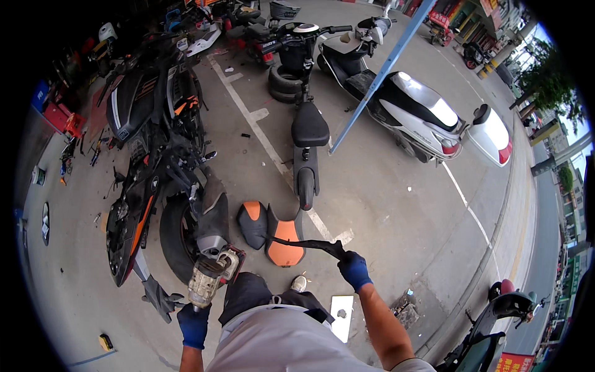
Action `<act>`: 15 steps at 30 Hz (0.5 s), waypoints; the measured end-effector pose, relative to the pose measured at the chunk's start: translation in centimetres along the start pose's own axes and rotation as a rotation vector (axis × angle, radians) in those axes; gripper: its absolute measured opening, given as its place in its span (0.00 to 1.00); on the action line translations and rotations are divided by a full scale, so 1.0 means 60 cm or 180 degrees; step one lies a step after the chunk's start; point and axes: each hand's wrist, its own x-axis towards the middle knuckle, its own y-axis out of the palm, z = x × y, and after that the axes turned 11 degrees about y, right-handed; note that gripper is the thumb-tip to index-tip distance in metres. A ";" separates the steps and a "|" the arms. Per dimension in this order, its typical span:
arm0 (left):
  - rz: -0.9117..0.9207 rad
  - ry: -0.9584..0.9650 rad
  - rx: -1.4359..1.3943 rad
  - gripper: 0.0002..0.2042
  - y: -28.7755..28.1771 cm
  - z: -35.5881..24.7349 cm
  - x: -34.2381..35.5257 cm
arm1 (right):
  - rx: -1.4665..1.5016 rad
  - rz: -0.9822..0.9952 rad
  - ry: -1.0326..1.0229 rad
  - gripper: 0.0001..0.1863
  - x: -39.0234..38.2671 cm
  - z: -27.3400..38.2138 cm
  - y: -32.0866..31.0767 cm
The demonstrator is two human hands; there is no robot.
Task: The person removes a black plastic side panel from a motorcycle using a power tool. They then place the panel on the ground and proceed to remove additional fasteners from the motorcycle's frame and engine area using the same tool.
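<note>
My left hand (pixel 194 325), in a blue glove, is closed at the lower end of a worn beige cordless impact wrench (pixel 204 282). A red and black battery shows on the tool's far side. My right hand (pixel 354 271), also gloved in blue, grips one end of a long, thin black part (pixel 313 243), its exact kind unclear. That part reaches leftward above an orange and black motorcycle seat (pixel 286 239) on the ground. A smaller black and orange seat (pixel 253 224) lies beside it. Just beyond the wrench is the rear wheel (pixel 176 239) of a partly stripped motorcycle.
The dark motorcycle (pixel 155 124) stands along my left. Ahead is a small black electric scooter (pixel 310 130), with a blue pole (pixel 378 80) and a white scooter (pixel 421 118) to its right. A white board (pixel 341 319) lies by my feet; a yellow tape measure (pixel 105 341) is at lower left.
</note>
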 end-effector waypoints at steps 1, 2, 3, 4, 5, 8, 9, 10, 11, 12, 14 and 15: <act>-0.0074 -0.0128 -0.0051 0.16 0.004 -0.014 0.004 | 0.0390 -0.0244 -0.0418 0.08 0.044 0.018 -0.011; -0.0146 -0.0238 -0.0101 0.16 0.006 -0.023 0.009 | 0.0329 -0.0332 -0.0757 0.07 0.085 0.039 -0.034; -0.0148 -0.0358 -0.0106 0.16 0.018 -0.014 0.015 | 0.0578 -0.0124 -0.0679 0.08 0.118 0.068 -0.053; -0.0170 -0.0303 -0.0005 0.17 0.031 -0.013 0.026 | 0.0797 0.0063 -0.0581 0.09 0.152 0.098 -0.069; -0.0204 -0.0280 -0.0052 0.16 0.041 -0.012 0.039 | 0.1036 0.0138 -0.0657 0.10 0.187 0.129 -0.073; -0.0256 0.0043 0.0128 0.13 0.056 -0.019 0.079 | 0.1513 0.0412 -0.0839 0.14 0.258 0.252 -0.107; -0.0285 -0.0049 -0.0121 0.11 0.061 -0.018 0.091 | 0.1500 0.0452 -0.0898 0.14 0.278 0.298 -0.124; -0.0358 0.0101 0.0003 0.11 0.068 -0.015 0.111 | 0.1488 0.0455 -0.0966 0.15 0.305 0.341 -0.143; -0.0428 0.0248 0.0132 0.11 0.074 -0.011 0.129 | 0.1369 0.0437 -0.1018 0.14 0.332 0.374 -0.163; -0.0470 0.0377 0.0259 0.11 0.078 -0.012 0.143 | 0.1287 0.0375 -0.1008 0.13 0.364 0.399 -0.177; -0.0265 0.0085 0.0011 0.11 0.074 -0.029 0.188 | 0.1354 0.0521 -0.1136 0.13 0.406 0.484 -0.215; -0.0188 -0.0076 -0.0039 0.10 0.069 -0.034 0.207 | 0.1360 0.0480 -0.1295 0.13 0.436 0.517 -0.213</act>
